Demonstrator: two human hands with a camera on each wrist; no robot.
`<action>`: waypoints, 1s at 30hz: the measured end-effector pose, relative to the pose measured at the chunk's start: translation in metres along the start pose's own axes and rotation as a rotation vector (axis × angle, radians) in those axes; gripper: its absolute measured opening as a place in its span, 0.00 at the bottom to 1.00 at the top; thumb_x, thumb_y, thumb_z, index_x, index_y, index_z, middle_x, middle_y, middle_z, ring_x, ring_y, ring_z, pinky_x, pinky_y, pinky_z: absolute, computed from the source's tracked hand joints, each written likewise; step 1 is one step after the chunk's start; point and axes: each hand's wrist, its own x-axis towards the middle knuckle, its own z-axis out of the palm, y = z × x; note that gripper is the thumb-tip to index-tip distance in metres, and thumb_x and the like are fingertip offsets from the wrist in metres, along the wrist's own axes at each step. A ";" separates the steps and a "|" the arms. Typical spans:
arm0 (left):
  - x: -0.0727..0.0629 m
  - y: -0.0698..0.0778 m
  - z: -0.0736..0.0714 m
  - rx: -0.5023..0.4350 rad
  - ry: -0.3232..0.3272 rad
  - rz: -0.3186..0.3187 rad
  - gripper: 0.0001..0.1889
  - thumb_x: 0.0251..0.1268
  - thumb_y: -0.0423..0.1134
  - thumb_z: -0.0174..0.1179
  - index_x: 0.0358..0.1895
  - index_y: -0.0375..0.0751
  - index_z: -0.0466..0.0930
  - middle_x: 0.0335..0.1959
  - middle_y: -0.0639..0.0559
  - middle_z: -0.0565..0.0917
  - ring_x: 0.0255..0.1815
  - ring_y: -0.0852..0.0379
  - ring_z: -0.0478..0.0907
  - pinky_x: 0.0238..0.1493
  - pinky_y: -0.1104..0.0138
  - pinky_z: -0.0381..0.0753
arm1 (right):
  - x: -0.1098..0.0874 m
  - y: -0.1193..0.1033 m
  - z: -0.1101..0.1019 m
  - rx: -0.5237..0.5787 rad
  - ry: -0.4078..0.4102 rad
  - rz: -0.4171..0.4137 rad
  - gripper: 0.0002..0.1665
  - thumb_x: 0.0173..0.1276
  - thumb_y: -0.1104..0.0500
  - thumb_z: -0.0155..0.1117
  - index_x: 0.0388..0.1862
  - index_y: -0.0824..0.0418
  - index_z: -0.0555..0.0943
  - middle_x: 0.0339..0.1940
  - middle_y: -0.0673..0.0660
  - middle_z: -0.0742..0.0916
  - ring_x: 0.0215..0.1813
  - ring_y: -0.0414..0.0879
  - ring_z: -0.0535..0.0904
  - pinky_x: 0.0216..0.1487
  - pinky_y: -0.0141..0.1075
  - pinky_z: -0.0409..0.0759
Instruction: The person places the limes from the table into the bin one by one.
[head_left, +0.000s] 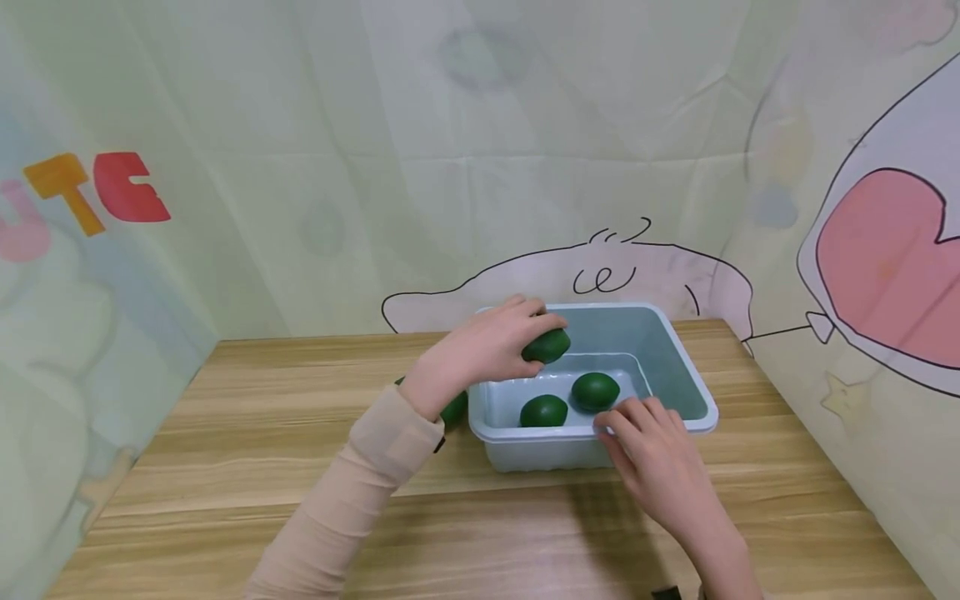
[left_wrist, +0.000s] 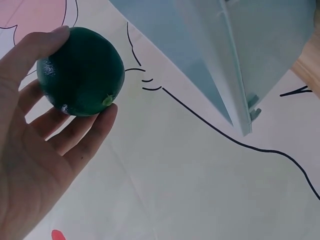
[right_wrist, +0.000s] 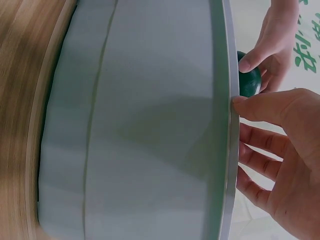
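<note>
In the head view my left hand [head_left: 504,337] grips a dark green lime [head_left: 549,346] over the left part of a pale blue plastic basin [head_left: 682,367]. The left wrist view has this lime [left_wrist: 82,72] between thumb and fingers, its small stem end showing. Two more limes lie on the basin floor: one lime [head_left: 543,411] by the near wall, another lime [head_left: 596,392] to its right. My right hand [head_left: 656,458] holds the near rim, with the thumb [right_wrist: 260,107] at the edge and the fingers beyond it in the right wrist view.
Left of the basin, partly hidden by my left wrist, a further lime [head_left: 454,410] lies on the wooden table [head_left: 300,417]. A bit of green shows above the sleeve. A printed cloth [head_left: 337,208] hangs behind the table and along its sides.
</note>
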 end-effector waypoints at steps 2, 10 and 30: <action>0.003 -0.002 0.000 -0.004 -0.011 -0.001 0.28 0.61 0.44 0.64 0.65 0.52 0.71 0.55 0.52 0.75 0.52 0.55 0.71 0.50 0.63 0.78 | 0.000 0.000 0.000 0.002 0.003 -0.002 0.09 0.57 0.63 0.70 0.36 0.52 0.82 0.34 0.47 0.81 0.40 0.45 0.72 0.37 0.36 0.66; 0.012 -0.007 0.003 -0.020 -0.032 -0.004 0.28 0.61 0.43 0.63 0.66 0.51 0.71 0.53 0.51 0.75 0.49 0.54 0.70 0.48 0.64 0.77 | 0.000 0.000 0.001 0.002 0.013 -0.013 0.09 0.57 0.63 0.70 0.36 0.52 0.82 0.34 0.47 0.81 0.40 0.45 0.72 0.37 0.37 0.66; 0.035 -0.013 0.008 -0.010 -0.078 0.000 0.25 0.59 0.45 0.64 0.62 0.52 0.73 0.49 0.53 0.76 0.48 0.56 0.71 0.46 0.66 0.75 | 0.000 0.000 0.000 0.000 0.003 -0.004 0.08 0.58 0.62 0.69 0.36 0.52 0.82 0.33 0.47 0.81 0.40 0.45 0.72 0.37 0.36 0.65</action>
